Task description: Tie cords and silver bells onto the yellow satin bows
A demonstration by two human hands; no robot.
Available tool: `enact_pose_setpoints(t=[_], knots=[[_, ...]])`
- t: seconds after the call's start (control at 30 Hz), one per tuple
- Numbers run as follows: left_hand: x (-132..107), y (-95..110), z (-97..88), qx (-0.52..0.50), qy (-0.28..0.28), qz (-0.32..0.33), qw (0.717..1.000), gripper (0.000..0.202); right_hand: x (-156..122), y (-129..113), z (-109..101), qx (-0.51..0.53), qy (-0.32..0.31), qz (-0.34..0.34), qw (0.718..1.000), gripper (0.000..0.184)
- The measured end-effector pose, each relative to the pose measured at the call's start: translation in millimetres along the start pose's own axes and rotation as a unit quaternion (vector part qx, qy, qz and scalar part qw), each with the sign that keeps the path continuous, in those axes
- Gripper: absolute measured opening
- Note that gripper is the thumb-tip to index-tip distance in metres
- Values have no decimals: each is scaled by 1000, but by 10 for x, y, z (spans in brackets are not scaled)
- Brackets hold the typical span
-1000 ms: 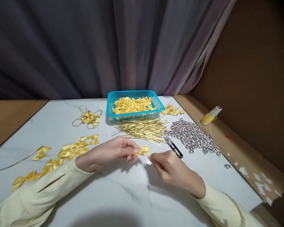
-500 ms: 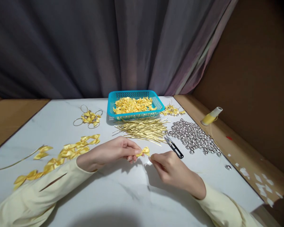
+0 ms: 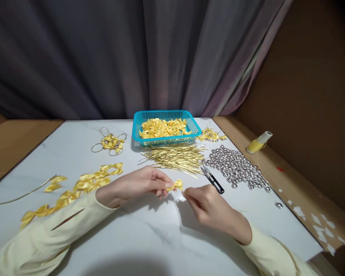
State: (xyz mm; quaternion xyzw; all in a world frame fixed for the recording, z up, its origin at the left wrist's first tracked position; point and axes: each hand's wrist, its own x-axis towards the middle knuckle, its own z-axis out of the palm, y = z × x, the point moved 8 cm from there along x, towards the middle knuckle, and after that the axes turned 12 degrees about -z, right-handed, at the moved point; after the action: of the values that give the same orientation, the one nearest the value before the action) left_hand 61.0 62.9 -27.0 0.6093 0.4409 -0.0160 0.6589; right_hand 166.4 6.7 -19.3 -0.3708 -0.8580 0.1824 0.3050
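My left hand (image 3: 138, 184) pinches a small yellow ribbon bow (image 3: 176, 185) between thumb and fingers, just above the white table (image 3: 149, 237). My right hand (image 3: 207, 205) sits right beside it with its fingertips pinched together at the bow's lower right edge; what they grip is too small to make out. A bit of white paper (image 3: 179, 198) lies on the table under the two hands. Both arms wear pale yellow sleeves.
A blue basket (image 3: 136, 128) of yellow bows stands at the back, with gold twist wires (image 3: 175, 158) in front of it. Black snips (image 3: 212, 179) and several silver bells (image 3: 237, 166) lie to the right. A row of bows (image 3: 83, 184) runs left. A thread spool (image 3: 258, 142) rests on the wooden ledge.
The hands keep their hold on the bow with hardly any motion. The view has shifted slightly.
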Motion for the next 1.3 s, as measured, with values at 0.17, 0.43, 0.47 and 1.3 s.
enact_pose_setpoints(t=[0.17, 0.43, 0.47, 1.3], knots=[[6, -14, -2, 0, 3, -3, 1000, 22, 3, -15, 16, 3, -6, -5, 1000, 22], [6, -8, 21, -9, -7, -3, 1000, 22, 4, -6, 21, 7, -9, -3, 1000, 24], [3, -6, 21, -10, -5, -5, 1000, 22, 0, -5, 27, 7, -12, -3, 1000, 24], [-63, 80, 65, 86, 94, 31, 991, 28, 9, 22, 85, 68, 33, 66, 995, 27]])
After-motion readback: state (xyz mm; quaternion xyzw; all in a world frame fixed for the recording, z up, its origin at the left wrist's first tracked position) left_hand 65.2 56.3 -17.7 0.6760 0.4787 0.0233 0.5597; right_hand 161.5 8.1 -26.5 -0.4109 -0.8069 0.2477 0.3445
